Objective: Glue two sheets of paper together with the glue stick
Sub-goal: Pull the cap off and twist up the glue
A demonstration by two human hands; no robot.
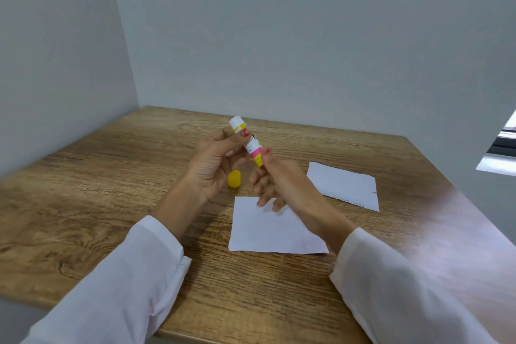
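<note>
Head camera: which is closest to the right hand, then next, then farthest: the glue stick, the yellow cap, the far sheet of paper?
1. Glue stick: pinched by the right hand.
2. Yellow cap: on the table, just left of it.
3. Far sheet of paper: farther right.

Walls: plain pale grey walls (307, 36), meeting at a corner behind the table's far left corner.
Table: brown wood-grain table (97, 204).
Window: window (502, 148) at the right edge.

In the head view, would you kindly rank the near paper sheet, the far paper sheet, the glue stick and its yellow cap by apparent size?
1. near paper sheet
2. far paper sheet, though it lies further off, so it may really match
3. glue stick
4. yellow cap
</note>
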